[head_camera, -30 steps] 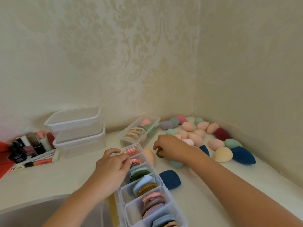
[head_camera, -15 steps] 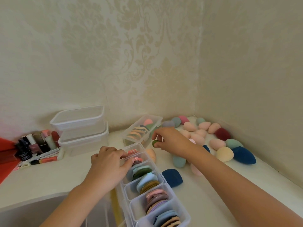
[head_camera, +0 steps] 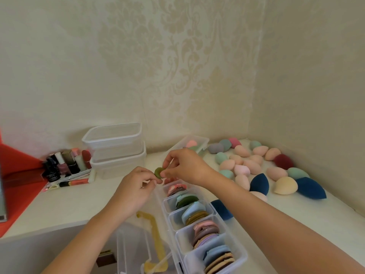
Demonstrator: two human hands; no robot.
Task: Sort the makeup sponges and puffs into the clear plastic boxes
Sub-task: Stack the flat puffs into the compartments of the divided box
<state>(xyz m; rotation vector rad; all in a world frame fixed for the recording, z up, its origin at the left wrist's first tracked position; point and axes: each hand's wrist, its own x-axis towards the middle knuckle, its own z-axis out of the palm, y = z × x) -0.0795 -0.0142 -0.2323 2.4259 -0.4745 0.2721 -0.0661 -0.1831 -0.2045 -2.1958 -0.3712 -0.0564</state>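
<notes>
Risen together, left hand (head_camera: 134,186) and right hand (head_camera: 187,167) pinch a green puff (head_camera: 158,172).

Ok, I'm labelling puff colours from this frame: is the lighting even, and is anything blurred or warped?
Head view: soft, even light, no harsh glare; the green puff pinched by left hand and right hand looks slightly soft, colour readable; wide-angle stretch bends the forearms and the divided box toward the bottom edge.

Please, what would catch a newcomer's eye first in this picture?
At the centre the right hand pinches a small green puff, the left hand close beside it, above a long divided box of round puffs. On the right, egg-shaped sponges in pink, teal and navy lie scattered.
</notes>
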